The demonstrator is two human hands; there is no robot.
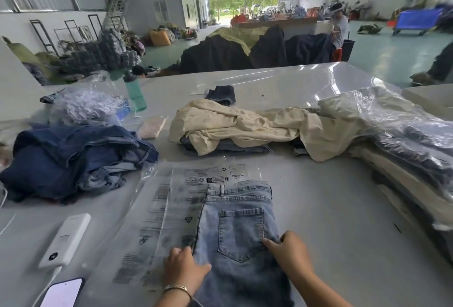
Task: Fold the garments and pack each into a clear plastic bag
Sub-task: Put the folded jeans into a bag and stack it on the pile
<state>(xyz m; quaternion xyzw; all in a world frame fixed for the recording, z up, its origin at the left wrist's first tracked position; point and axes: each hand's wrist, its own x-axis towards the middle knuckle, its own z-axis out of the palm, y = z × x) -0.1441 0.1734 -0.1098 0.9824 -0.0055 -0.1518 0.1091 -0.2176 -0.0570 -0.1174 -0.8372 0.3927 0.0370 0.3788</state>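
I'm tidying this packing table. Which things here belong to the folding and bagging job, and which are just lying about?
Job: folded light jeans, clear printed bag, dark denim pile, cream garment, bagged stack.

Lying about: phone, white power bank, green bottle.

Folded jeans' [241, 238] lower end cut off by the bottom edge; bag print [157, 228] blurred, unreadable.
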